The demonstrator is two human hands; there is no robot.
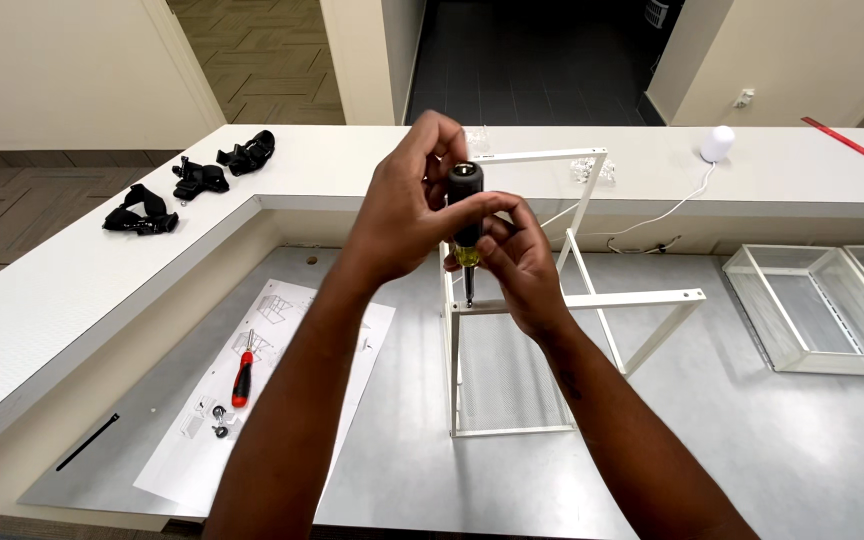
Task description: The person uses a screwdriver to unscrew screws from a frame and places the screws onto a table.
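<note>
Both hands are clamping the screwdriver [466, 215] upright on the white frame [592, 300].
Left hand [407, 215] is gripping its chunky handle, right hand [522, 262] is pinching the shaft; frame's probably light and wobbly.

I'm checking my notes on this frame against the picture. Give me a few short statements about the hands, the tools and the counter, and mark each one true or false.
1. Both hands hold one screwdriver upright, the left hand at its black handle. True.
2. Its tip points down at a corner of the white metal frame. True.
3. The right hand rests flat on the table. False: it grips the screwdriver's lower part.
4. A red-handled tool lies on the paper sheet. True.
5. The black straps lie on the floor. False: they lie on the white counter.
</note>
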